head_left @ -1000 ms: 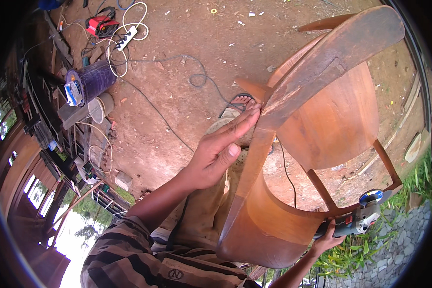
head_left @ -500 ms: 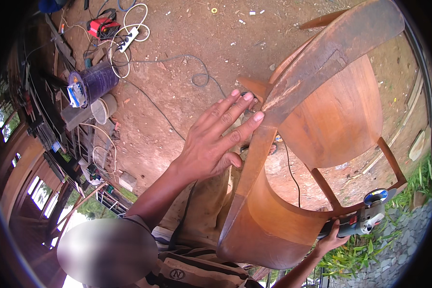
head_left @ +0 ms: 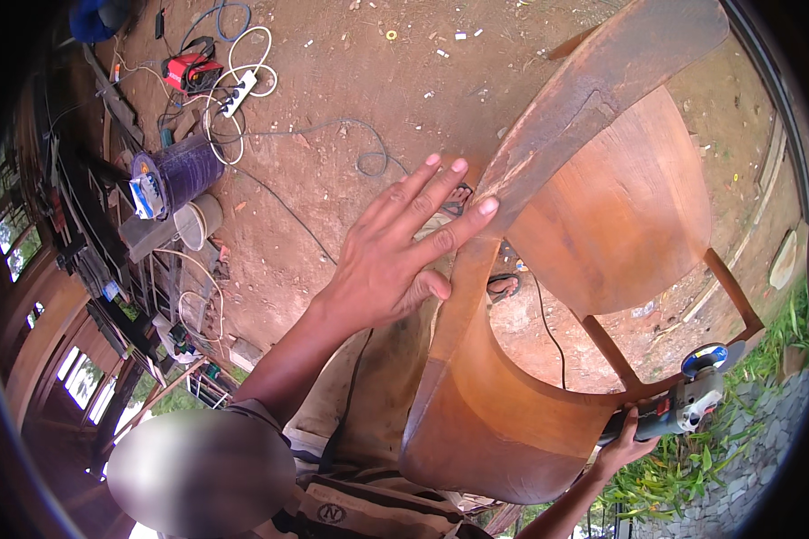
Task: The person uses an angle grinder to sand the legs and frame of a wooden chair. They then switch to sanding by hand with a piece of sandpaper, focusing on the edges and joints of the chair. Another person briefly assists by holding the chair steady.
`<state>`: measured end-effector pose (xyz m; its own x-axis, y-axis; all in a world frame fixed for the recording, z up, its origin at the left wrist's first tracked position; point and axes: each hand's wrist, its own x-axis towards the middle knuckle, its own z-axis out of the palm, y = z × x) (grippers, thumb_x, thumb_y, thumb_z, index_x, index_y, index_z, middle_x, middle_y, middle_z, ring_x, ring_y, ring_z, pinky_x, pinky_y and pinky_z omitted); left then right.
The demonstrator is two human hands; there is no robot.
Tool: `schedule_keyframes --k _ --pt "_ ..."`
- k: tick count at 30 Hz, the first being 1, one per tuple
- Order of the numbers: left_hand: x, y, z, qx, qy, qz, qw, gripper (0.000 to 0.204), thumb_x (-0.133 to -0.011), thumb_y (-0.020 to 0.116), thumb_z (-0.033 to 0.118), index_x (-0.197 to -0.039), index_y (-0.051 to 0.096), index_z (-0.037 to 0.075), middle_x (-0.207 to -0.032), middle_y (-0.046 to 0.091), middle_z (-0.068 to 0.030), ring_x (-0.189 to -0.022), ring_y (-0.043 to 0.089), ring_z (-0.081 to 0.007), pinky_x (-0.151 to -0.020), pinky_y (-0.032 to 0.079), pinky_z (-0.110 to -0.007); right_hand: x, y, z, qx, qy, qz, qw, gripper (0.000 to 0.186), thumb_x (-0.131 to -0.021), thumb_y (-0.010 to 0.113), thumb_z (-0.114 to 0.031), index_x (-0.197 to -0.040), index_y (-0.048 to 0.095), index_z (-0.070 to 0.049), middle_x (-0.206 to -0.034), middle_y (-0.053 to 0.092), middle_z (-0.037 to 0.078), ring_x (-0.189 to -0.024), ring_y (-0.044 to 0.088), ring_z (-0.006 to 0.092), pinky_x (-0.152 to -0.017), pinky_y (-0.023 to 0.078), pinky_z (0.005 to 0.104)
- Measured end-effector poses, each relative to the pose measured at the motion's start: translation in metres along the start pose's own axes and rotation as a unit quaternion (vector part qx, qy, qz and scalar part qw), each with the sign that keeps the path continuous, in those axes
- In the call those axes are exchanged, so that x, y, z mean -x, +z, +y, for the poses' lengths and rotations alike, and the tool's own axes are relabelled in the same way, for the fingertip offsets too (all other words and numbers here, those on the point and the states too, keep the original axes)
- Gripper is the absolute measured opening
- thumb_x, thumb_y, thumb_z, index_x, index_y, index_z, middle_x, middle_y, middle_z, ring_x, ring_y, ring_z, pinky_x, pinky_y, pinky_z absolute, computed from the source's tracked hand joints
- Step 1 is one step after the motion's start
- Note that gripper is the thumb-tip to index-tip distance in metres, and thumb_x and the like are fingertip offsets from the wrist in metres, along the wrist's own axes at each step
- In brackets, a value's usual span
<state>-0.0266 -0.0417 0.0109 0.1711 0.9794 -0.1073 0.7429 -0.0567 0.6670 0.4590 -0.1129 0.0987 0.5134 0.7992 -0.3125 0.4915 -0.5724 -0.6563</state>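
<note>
Purple first: far out past your left fingertips a purple drum (head_left: 184, 171) lies on its side with a pale bucket (head_left: 200, 220) just beside it; you cannot tell what either holds. Beyond them a red tool (head_left: 193, 72) and a white power strip (head_left: 240, 92) sit among looped cables. Bare dirt ground (head_left: 351, 81) stretches open ahead of your fingers.

Your left hand (head_left: 395, 251) is flat, fingers spread apart, the tips resting on the curved top edge of the wooden chair (head_left: 548, 260), which stands right in front of you. Between the chair's back and seat there is an open gap.

Your right hand (head_left: 625, 445) is wrapped shut around a grinder (head_left: 683, 404), just beside the chair's lower right rail.
</note>
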Motion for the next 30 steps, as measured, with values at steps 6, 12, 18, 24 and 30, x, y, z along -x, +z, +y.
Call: schedule_keyframes --k 6,12,18,24,30 --pt "-0.036 -0.018 0.003 -0.104 0.031 -0.023 0.994 0.070 -0.104 0.030 0.064 -0.156 0.049 0.021 -0.164 0.040 -0.0159 -0.153 0.032 -0.0417 -0.119 0.033 -0.054 0.001 0.002 0.002 0.018 0.004 0.020 1.000 0.062 -0.090 0.071 -0.007 -0.146 0.046 0.005 -0.117 0.063 0.018 -0.098 0.064 0.0248 -0.086 0.055 0.0387" --pt "-0.074 -0.015 0.009 -0.031 0.021 0.023 0.999 0.069 -0.101 0.060 0.039 -0.161 0.037 0.012 -0.162 0.042 -0.0180 -0.149 0.038 -0.0411 -0.119 0.033 -0.053 -0.002 0.001 0.007 0.016 -0.007 0.025 1.000 0.061 -0.089 0.073 -0.008 -0.142 0.048 0.008 -0.116 0.064 0.018 -0.100 0.065 0.0243 -0.089 0.055 0.0398" --pt "-0.112 -0.006 0.025 0.155 -0.067 0.064 0.983 0.081 -0.096 0.070 0.033 -0.161 0.031 0.004 -0.133 0.064 -0.0275 -0.120 0.064 -0.0443 -0.100 0.051 -0.047 -0.002 -0.004 0.013 0.025 0.010 0.024 0.999 0.059 -0.088 0.075 -0.006 -0.140 0.050 0.008 -0.117 0.065 0.016 -0.105 0.064 0.0223 -0.091 0.054 0.0381" --pt "-0.137 -0.004 0.024 0.285 -0.161 0.045 0.944 0.063 -0.094 0.076 0.033 -0.139 0.049 -0.003 -0.111 0.071 -0.0201 -0.098 0.072 -0.0334 -0.088 0.055 -0.043 0.000 0.000 0.014 0.023 0.008 0.014 1.000 0.060 -0.086 0.077 -0.007 -0.139 0.052 0.006 -0.125 0.063 0.017 -0.111 0.061 0.0253 -0.098 0.050 0.0407" --pt "-0.155 -0.011 0.043 0.374 -0.256 0.033 0.891 0.045 -0.096 0.076 0.028 -0.126 0.055 0.002 -0.096 0.066 -0.0063 -0.069 0.064 -0.0115 -0.066 0.053 -0.027 0.005 0.007 0.003 0.102 -0.029 0.043 0.993 0.068 -0.079 0.082 -0.017 -0.136 0.053 0.004 -0.126 0.062 0.024 -0.117 0.059 0.0344 -0.103 0.044 0.0455"
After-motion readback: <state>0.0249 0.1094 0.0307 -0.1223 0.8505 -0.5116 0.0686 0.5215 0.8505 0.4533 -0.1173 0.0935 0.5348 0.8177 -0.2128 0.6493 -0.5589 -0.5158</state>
